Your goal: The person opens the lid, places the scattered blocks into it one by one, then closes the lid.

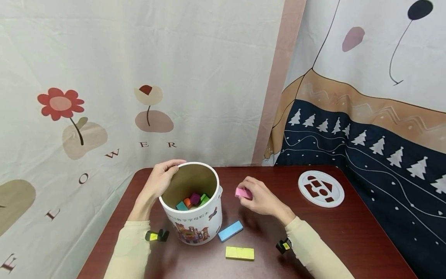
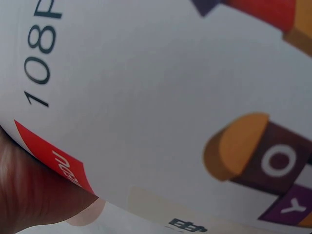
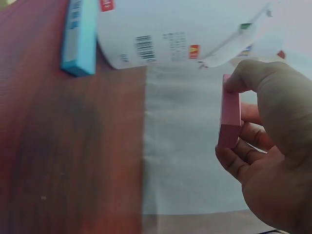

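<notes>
A white bucket [image 1: 199, 228] with printed pictures stands tilted toward me on the table, several coloured blocks [image 1: 195, 199] lying at its bottom. My left hand [image 1: 161, 179] holds the bucket's rim at its left side; in the left wrist view the bucket's printed wall fills most of the picture. To the right of the bucket, my right hand [image 1: 259, 195] pinches a pink block [image 1: 242, 193] between thumb and fingers, raised above the table. A blue block [image 1: 230, 231] lies beside the bucket's base. Nearer to me lies a yellow block [image 1: 239, 253].
On the right of the dark red table [image 1: 334, 236] lies a round white lid [image 1: 321, 188] with shaped cutouts. A printed cloth [image 1: 209, 77] hangs behind the table's back edge. Each wrist wears a small black camera mount [image 1: 157, 235].
</notes>
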Demonstrator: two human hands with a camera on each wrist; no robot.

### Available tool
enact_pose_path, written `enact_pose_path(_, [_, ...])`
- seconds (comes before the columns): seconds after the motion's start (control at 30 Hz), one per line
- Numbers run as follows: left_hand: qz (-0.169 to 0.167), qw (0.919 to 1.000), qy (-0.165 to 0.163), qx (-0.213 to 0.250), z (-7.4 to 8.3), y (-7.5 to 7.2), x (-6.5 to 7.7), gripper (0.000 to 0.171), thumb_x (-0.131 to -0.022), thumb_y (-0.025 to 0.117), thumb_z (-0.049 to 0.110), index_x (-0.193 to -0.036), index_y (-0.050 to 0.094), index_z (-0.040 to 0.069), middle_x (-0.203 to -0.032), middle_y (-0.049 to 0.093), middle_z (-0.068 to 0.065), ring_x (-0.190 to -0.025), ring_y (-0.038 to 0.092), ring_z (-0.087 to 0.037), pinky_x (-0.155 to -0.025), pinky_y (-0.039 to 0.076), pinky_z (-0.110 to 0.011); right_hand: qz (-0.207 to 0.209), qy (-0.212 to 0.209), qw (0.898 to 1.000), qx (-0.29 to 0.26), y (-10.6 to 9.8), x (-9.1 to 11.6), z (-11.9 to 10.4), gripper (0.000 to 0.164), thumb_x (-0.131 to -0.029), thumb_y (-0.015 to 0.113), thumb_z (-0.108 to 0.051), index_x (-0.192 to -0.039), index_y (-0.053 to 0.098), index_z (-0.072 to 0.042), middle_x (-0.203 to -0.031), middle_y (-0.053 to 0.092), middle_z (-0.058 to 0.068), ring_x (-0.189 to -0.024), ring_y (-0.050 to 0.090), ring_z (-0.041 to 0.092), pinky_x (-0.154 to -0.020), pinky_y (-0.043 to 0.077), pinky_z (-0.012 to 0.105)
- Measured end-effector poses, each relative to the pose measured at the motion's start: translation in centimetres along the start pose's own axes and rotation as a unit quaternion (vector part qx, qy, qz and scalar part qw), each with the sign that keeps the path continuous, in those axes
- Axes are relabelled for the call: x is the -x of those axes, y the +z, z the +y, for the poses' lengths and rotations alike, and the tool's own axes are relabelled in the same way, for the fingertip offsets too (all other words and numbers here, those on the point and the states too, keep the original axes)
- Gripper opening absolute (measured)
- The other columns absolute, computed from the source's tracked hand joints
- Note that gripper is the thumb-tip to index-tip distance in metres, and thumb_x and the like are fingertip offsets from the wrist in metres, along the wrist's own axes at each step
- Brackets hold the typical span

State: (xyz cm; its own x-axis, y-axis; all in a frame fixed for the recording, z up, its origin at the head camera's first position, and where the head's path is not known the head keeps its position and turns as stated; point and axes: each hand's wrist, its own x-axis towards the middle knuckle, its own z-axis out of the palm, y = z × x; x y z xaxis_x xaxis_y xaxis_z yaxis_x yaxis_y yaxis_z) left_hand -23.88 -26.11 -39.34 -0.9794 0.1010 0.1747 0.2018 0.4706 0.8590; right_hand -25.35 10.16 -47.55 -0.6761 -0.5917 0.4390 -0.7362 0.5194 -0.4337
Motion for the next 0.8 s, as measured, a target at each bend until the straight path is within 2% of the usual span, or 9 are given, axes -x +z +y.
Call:
enact_pose_path(0.43, [0.001, 1.0000, 0.003, -0.002, -0.1, 0.0, -0.1, 0.033, -0.109, 0.047, 0.016, -0.132, 0.070, 0.010, -0.129, 0.068, -0.012, -0.110, 0.063, -0.027, -0.094, 0.047, -0.049, 0.056, -0.050, 0.997, -0.016, -4.5, -1.9, -2.8, 0.025, -0.087, 0.074, -0.017, -0.110, 0.073, -0.009, -0.103, 0.062, -0.001, -0.088, 0.055, 0.010, -0.068, 0.056, 0.026])
enact_pose_path(0.8, [0.000, 1.0000, 0.003, -0.003, -0.3, -0.1, -0.1, 0.033, -0.109, 0.047, 0.016, -0.133, 0.070, 0.010, -0.129, 0.068, -0.013, -0.110, 0.063, -0.029, -0.095, 0.047, -0.051, 0.070, -0.087, 0.994, -0.019, -6.9, -4.0, -5.9, 0.026, -0.087, 0.073, -0.019, -0.111, 0.072, -0.011, -0.106, 0.062, -0.004, -0.090, 0.054, 0.008, -0.071, 0.055, 0.025])
